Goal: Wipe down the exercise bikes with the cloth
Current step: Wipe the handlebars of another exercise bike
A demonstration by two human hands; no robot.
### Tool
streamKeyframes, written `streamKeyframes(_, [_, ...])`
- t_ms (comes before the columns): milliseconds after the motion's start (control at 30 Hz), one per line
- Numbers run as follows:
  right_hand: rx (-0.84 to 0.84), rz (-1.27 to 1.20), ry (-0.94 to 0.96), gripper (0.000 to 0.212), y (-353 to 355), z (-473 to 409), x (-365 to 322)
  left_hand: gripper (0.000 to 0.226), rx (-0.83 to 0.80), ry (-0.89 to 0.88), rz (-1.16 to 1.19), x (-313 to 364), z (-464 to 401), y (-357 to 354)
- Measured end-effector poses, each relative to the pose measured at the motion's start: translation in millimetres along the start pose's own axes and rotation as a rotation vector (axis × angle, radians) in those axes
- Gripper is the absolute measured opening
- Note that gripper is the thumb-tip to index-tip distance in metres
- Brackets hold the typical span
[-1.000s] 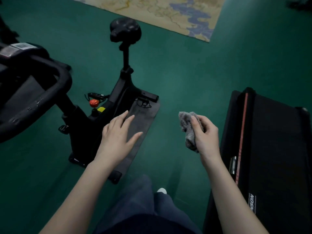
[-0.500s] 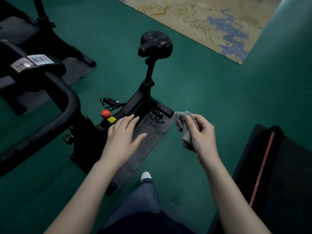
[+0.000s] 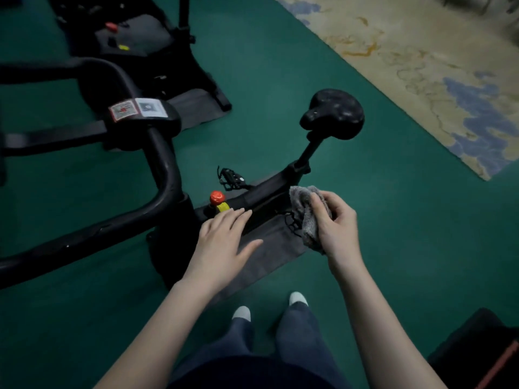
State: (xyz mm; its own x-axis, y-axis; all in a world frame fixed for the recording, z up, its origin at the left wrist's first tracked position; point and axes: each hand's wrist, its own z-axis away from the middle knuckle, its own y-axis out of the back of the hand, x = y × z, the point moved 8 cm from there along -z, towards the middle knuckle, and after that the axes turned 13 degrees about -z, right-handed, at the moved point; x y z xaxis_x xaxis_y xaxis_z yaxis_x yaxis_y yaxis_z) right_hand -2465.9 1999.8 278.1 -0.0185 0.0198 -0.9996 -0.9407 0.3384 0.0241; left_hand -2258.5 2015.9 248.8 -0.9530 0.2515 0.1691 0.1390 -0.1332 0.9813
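On the green floor, near bike stands on a dark mat, frame running from the handlebar at left toward the seat at upper right. Right hand grips a bunched grey cloth, fingers curled around it, thumb on top; cloth is over the frame just below the seat post, can't tell if it touches. Left hand is flat and spread, holding nothing, fingertips over the frame just beside the red knob and yellow tag. Pedal sticks out behind the frame, near the knob. Label sits on the handlebar hub. Second bike on its own mat at the top left, well apart. Patterned rug covers the floor's top right corner. Person's two feet stand at the mat's near edge. Dark machine shows at bottom right corner.
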Motion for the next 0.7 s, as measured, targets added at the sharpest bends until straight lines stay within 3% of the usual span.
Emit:
streamKeyframes(433, [-0.562, -0.009, 0.003, 0.010, -59.1, -91.5, -5.3, 0.066, 0.086, 0.613, 0.060, -6.6, 18.5, -1.2])
streamKeyframes(700, [-0.886, -0.031, 0.072, 0.014, -101.5, -95.2, -29.0, 0.075, 0.222, 0.966, 0.019, 7.4, 56.5, 17.8])
